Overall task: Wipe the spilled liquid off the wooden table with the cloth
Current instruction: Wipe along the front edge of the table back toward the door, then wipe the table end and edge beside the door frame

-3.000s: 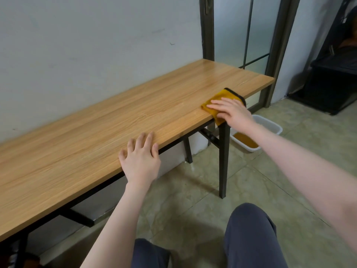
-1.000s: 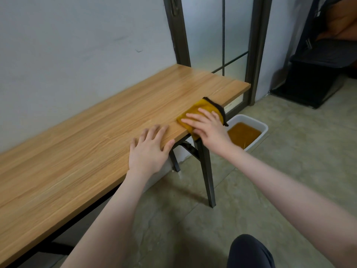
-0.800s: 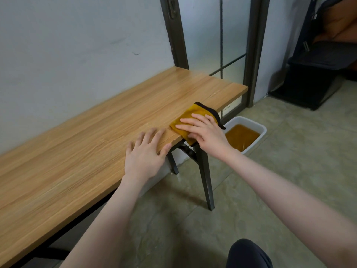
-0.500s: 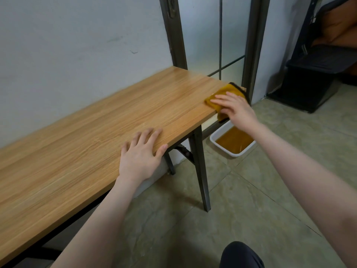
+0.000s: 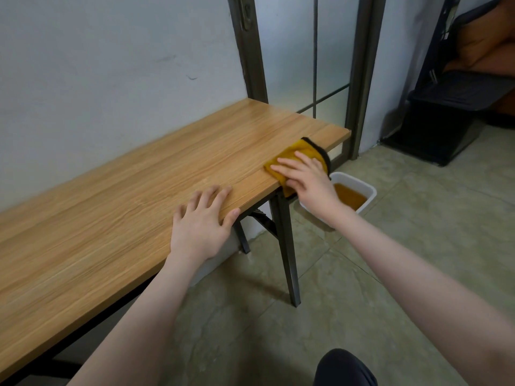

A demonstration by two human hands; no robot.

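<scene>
The right hand (image 5: 312, 182) pressed spread fingers (image 5: 287, 162) flat on the yellow cloth (image 5: 295, 156), which overhung the desk (image 5: 167, 174) front edge; liquid might drip beside the basin (image 5: 359, 188) below. The left hand (image 5: 200, 224) lay flat on the desk, fingers spread.

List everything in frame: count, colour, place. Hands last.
table: 1, light wood top, black metal legs, along the wall on the left
cloth: 1, yellow with black edging, on the table's near edge by its far end, partly hanging over
tub: 1, white, holds amber liquid, on the floor below the cloth
door frame: 1, dark metal with frosted glass, beyond the table's end
black unit: 1, far right on the floor; what it is cannot be told
left hand: 1, flat on the table's near edge, fingers spread
right hand: 1, pressed flat on the cloth
knee: 1, dark trousers, bottom edge
</scene>
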